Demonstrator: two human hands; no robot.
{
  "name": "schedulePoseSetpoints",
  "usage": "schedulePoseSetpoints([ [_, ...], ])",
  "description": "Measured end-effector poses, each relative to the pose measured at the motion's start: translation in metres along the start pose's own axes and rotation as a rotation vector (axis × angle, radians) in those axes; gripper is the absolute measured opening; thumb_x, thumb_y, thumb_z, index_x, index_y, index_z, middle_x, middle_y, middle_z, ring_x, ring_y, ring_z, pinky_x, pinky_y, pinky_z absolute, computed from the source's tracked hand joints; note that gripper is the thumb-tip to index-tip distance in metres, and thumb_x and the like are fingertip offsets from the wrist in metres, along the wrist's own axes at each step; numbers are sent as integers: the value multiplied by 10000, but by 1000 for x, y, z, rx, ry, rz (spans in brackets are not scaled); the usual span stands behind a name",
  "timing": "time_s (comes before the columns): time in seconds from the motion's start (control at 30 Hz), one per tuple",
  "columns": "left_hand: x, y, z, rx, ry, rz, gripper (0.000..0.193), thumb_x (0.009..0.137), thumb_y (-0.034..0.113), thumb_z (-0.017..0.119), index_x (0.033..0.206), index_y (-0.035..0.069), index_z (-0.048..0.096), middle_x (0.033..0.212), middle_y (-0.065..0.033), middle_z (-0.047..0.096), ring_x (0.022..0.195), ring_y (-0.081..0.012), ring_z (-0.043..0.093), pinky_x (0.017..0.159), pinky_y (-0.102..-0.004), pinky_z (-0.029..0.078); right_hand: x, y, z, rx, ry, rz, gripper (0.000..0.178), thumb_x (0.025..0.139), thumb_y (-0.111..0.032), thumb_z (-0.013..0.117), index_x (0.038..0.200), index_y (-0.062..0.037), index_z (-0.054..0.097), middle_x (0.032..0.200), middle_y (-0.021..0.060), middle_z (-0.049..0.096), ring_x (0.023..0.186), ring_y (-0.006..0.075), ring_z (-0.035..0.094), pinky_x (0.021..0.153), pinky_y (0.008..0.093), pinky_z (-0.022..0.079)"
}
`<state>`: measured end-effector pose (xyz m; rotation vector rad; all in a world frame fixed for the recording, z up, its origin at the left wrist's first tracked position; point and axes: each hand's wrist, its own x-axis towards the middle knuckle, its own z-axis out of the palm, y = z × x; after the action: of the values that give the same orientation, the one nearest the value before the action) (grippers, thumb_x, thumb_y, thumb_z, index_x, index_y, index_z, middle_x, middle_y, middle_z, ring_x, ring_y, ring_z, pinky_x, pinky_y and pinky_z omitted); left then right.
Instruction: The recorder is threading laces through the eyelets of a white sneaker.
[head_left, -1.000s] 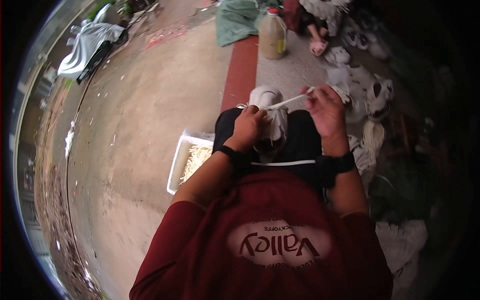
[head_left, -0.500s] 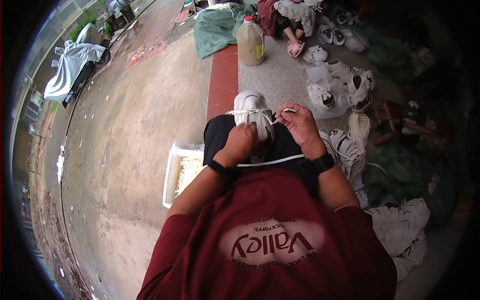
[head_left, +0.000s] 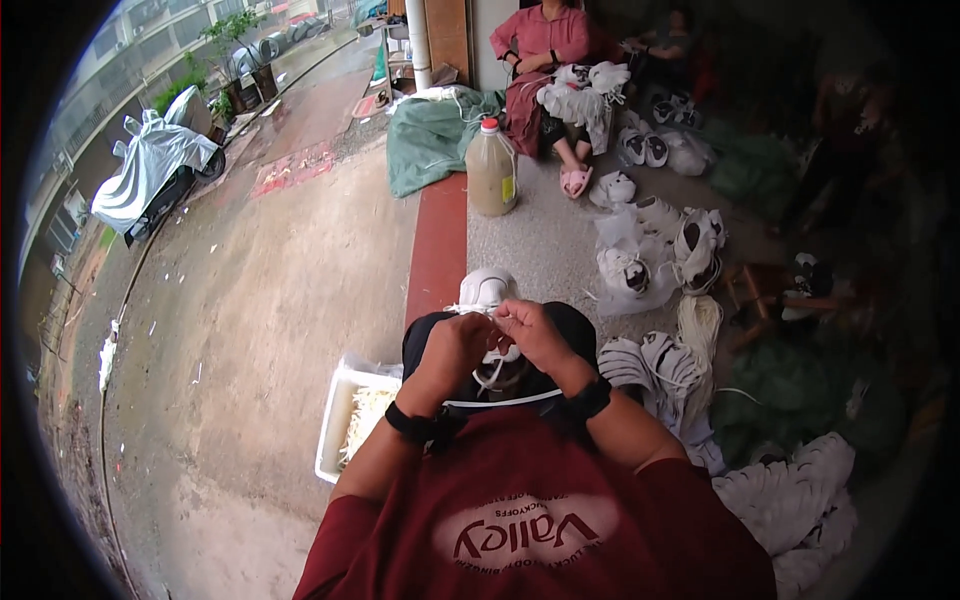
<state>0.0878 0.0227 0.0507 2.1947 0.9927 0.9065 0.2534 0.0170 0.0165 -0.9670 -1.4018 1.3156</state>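
I have a white shoe (head_left: 487,300) on my lap, toe pointing away from me, its rounded front showing just past my knuckles. Its back half is hidden under my hands. My left hand (head_left: 455,350) and right hand (head_left: 532,332) meet over its top, fingertips pinched together on a thin white lace (head_left: 470,310) at the shoe's upper. More white lace hangs loose beneath my hands, against my dark trousers.

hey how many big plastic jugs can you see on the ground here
1: a yellowish jug with a red cap stands on the grey floor beside the green tarp. Others may be hidden.
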Motion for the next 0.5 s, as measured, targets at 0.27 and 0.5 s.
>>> schedulePoseSetpoints([
  [0.27, -1, -25, 19, 119, -27, 33, 104, 772, 86, 597, 851, 18, 607, 741, -122, 579, 710, -281, 576, 638, -350, 461, 4, -5, -17, 127, 244, -23, 131, 856, -81, 488, 752, -34, 554, 612, 16, 546, 514, 60, 484, 489, 198, 392],
  [0.5, -1, -59, 42, 485, -338, 383, 313, 685, 91, 599, 990, 160, 621, 760, -61, 534, 765, -252, 548, 674, -337, 462, 0, 3, -35, 148, 315, -52, 143, 856, -79, 494, 735, -33, 557, 608, 18, 544, 520, 63, 457, 495, 196, 361],
])
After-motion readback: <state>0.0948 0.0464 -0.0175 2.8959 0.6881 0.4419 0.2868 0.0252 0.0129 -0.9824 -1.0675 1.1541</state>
